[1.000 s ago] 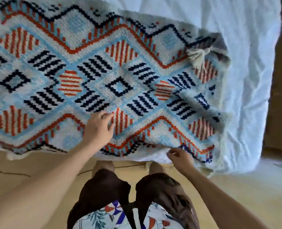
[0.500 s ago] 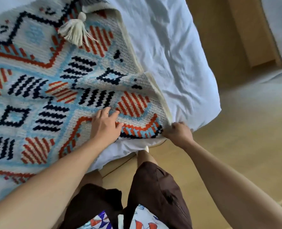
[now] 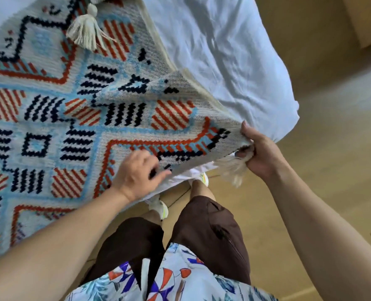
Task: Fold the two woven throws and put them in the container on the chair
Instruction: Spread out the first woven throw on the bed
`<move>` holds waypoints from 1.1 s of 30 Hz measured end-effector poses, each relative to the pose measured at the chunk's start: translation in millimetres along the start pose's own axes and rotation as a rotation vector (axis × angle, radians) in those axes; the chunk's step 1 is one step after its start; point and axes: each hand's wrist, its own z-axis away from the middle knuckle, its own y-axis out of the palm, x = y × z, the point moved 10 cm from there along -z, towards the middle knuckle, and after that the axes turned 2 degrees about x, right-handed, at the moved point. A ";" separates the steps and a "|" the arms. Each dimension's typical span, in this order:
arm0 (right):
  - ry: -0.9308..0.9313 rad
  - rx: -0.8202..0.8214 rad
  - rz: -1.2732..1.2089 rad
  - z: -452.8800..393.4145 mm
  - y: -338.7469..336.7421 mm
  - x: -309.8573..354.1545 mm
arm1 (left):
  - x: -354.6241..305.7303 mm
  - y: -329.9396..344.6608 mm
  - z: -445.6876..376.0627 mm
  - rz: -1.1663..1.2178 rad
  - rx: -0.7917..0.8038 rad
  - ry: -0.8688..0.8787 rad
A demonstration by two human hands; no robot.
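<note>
A woven throw (image 3: 75,118) with orange, navy and light blue diamond patterns lies spread over a bed. A cream tassel (image 3: 86,32) rests on its far part, where a corner is folded over. My right hand (image 3: 260,153) is shut on the throw's near right corner and its tassel, lifting that corner off the bed so the cloth rises in a ridge. My left hand (image 3: 138,174) lies on the throw's near edge, fingers loosely curled against the cloth. The second throw, the container and the chair are out of view.
The bed is covered by a white sheet (image 3: 223,57) that hangs over its right corner. Wooden floor (image 3: 323,148) stretches to the right. My legs in brown shorts (image 3: 202,233) stand close against the bed edge.
My right hand has taken the throw's corner with its tassel and raised it off the bed. The view has swung right. My left hand has shifted slightly along the near edge.
</note>
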 end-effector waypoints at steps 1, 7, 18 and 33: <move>0.006 0.027 0.031 0.1 1.4 1.2 | -8.8 13.1 12.0 0.007 0.048 0.034; -0.215 -0.458 0.963 20.4 -56.1 47.5 | 18.1 50.2 38.5 0.057 0.216 -0.325; -0.095 -0.308 1.732 -12.4 58.2 49.4 | 94.6 -11.5 -20.9 0.180 0.232 -0.618; -0.809 -0.152 1.854 -237.4 393.1 210.4 | 246.1 -71.4 -115.5 0.295 0.098 -0.843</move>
